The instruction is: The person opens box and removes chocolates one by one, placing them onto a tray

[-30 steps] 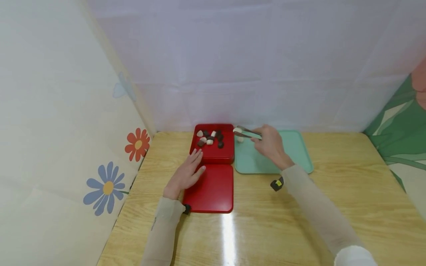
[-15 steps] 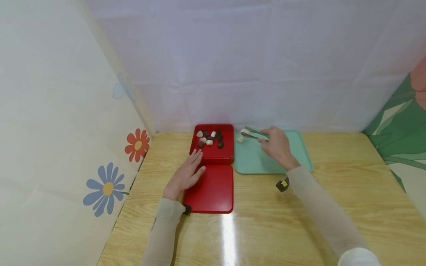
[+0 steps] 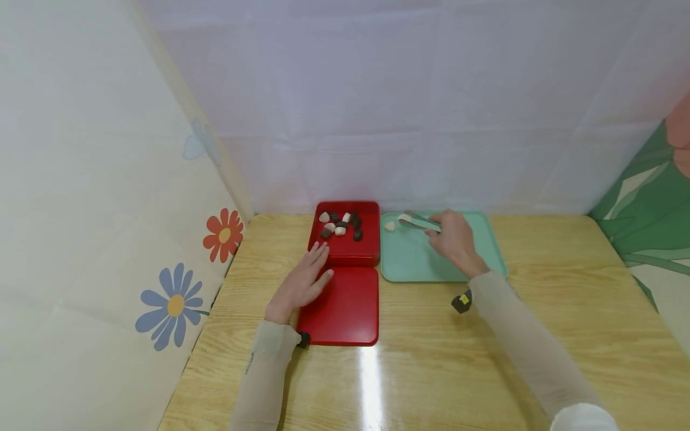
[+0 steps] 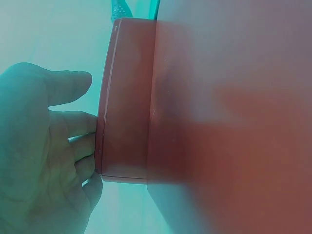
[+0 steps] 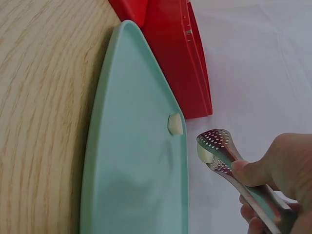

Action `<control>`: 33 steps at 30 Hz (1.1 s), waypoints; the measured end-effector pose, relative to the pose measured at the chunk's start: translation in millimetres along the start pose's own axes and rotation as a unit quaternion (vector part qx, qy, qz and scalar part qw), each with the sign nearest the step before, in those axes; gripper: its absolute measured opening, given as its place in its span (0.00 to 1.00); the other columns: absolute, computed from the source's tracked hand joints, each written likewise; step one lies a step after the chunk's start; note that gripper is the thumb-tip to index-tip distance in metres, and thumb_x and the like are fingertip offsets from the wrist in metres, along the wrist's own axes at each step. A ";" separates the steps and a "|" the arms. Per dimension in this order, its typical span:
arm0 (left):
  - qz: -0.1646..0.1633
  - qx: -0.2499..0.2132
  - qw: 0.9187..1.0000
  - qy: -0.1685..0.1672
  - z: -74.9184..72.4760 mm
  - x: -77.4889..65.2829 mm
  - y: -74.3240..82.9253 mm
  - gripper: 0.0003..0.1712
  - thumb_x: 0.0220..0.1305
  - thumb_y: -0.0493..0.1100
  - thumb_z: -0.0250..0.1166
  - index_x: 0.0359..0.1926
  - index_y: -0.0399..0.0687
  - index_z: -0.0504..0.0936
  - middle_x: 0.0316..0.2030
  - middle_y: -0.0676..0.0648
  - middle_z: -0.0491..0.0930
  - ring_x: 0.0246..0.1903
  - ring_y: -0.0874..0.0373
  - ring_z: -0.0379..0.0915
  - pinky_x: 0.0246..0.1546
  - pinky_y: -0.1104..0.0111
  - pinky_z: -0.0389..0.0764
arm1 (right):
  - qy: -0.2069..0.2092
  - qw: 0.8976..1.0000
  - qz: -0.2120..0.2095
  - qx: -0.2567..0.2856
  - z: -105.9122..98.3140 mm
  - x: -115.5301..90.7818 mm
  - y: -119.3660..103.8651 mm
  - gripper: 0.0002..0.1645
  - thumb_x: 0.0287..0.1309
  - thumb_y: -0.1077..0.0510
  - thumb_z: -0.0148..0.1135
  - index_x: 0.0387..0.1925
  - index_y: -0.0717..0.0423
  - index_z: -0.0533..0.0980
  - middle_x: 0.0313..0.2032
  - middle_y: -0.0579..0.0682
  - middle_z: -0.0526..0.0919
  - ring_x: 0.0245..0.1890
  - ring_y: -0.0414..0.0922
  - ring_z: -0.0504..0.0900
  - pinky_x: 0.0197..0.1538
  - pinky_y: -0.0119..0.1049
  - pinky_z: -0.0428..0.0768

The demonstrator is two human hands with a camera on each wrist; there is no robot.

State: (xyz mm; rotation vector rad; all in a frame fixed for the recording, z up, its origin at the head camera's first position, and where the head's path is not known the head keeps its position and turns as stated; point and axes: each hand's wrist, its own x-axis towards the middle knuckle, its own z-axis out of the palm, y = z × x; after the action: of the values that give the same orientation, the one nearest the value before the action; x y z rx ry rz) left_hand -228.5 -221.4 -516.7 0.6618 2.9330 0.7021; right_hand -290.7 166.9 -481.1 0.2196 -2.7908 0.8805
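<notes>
1. Beige left sleeve (image 3: 264,353), behind the left fingers: small dark lettering (image 3: 249,363) shows on it, too small to read.
2. Left hand (image 3: 299,282): fingers extended, gripping nothing, touching the near-left edge of the red box (image 3: 353,260).
3. Beyond these fingers, dark and white chocolate-like pieces (image 3: 340,230) lie in the box; nearer the person lies a plain red lid (image 3: 347,311).
4. Right of the left fingers, a mint-green tray (image 3: 426,263) carries a loose white piece (image 5: 175,124), left of the fingers of the right hand (image 3: 455,239).
5. Perforated metal tongs (image 5: 246,192), ahead of those fingers, clasp a second white piece (image 5: 204,154) between their tips. It looks light, firm and smooth, perhaps apt to slip or chip; best held across its sides.
6. Right fingers and thumb: closed round the tongs. No brand is readable.
</notes>
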 end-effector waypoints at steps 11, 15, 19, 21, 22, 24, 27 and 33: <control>0.006 0.000 1.000 -0.001 0.4 1.5 -1.8 0.42 0.80 0.52 0.59 0.83 0.37 0.57 0.85 0.41 0.51 0.86 0.40 0.41 0.83 0.45 0.54 | -0.003 1.000 0.008 -0.002 6.3 -3.3 10.5 0.20 0.66 0.59 0.73 0.56 0.66 0.86 0.50 0.65 0.90 0.45 0.61 0.88 0.42 0.55 0.87; 0.008 0.005 1.000 0.003 0.5 0.2 -3.3 0.42 0.80 0.52 0.59 0.83 0.36 0.58 0.85 0.41 0.52 0.85 0.39 0.41 0.83 0.45 0.54 | -0.010 1.000 0.009 -0.001 9.0 -4.6 10.6 0.20 0.66 0.59 0.73 0.56 0.66 0.86 0.50 0.65 0.89 0.47 0.61 0.87 0.45 0.56 0.86; 0.012 0.004 1.000 0.006 0.3 -0.1 -2.3 0.41 0.80 0.52 0.59 0.83 0.36 0.58 0.85 0.41 0.53 0.85 0.39 0.41 0.83 0.45 0.53 | -0.010 1.000 0.012 -0.002 10.7 -5.4 11.3 0.21 0.67 0.59 0.73 0.57 0.67 0.85 0.51 0.66 0.87 0.48 0.62 0.86 0.46 0.57 0.86; 0.011 0.004 1.000 0.006 0.7 -0.1 -2.2 0.41 0.81 0.52 0.58 0.83 0.36 0.58 0.85 0.41 0.52 0.85 0.40 0.41 0.83 0.45 0.53 | -0.008 1.000 0.010 -0.003 11.9 -4.8 12.5 0.21 0.67 0.59 0.73 0.57 0.67 0.85 0.50 0.66 0.88 0.46 0.61 0.87 0.44 0.56 0.87; 0.010 0.004 1.000 0.006 0.8 0.1 -2.1 0.41 0.81 0.52 0.58 0.83 0.36 0.58 0.85 0.41 0.52 0.85 0.40 0.41 0.83 0.45 0.53 | -0.007 1.000 0.009 -0.004 12.6 -4.3 13.1 0.21 0.67 0.59 0.73 0.56 0.67 0.85 0.50 0.66 0.89 0.45 0.61 0.88 0.43 0.56 0.87; 0.008 0.005 1.000 0.004 1.0 0.3 -1.9 0.41 0.81 0.53 0.58 0.83 0.37 0.57 0.85 0.41 0.52 0.86 0.40 0.41 0.83 0.45 0.53 | -0.006 1.000 0.007 -0.005 13.5 -3.8 14.0 0.20 0.67 0.59 0.73 0.56 0.66 0.86 0.49 0.66 0.89 0.44 0.60 0.89 0.41 0.55 0.88; 0.005 0.003 1.000 0.001 1.1 0.6 -2.2 0.41 0.81 0.53 0.58 0.83 0.37 0.57 0.85 0.41 0.52 0.86 0.41 0.40 0.83 0.45 0.54 | -0.004 1.000 0.006 -0.004 14.8 -3.2 15.0 0.20 0.66 0.59 0.73 0.55 0.66 0.86 0.49 0.65 0.90 0.42 0.59 0.89 0.39 0.53 0.87; 0.006 0.003 1.000 0.003 2.2 0.6 -3.2 0.41 0.81 0.52 0.58 0.83 0.36 0.57 0.85 0.41 0.52 0.86 0.40 0.40 0.83 0.45 0.53 | -0.003 1.000 0.005 -0.004 16.7 -3.4 15.4 0.20 0.67 0.59 0.73 0.55 0.67 0.86 0.48 0.66 0.90 0.40 0.59 0.89 0.36 0.51 0.86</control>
State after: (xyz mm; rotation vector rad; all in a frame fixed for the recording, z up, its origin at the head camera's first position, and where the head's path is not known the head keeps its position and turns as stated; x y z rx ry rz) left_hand -229.9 -222.8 -520.0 0.6801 2.9405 0.6977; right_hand -293.1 170.0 -503.8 0.2066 -2.8036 0.8717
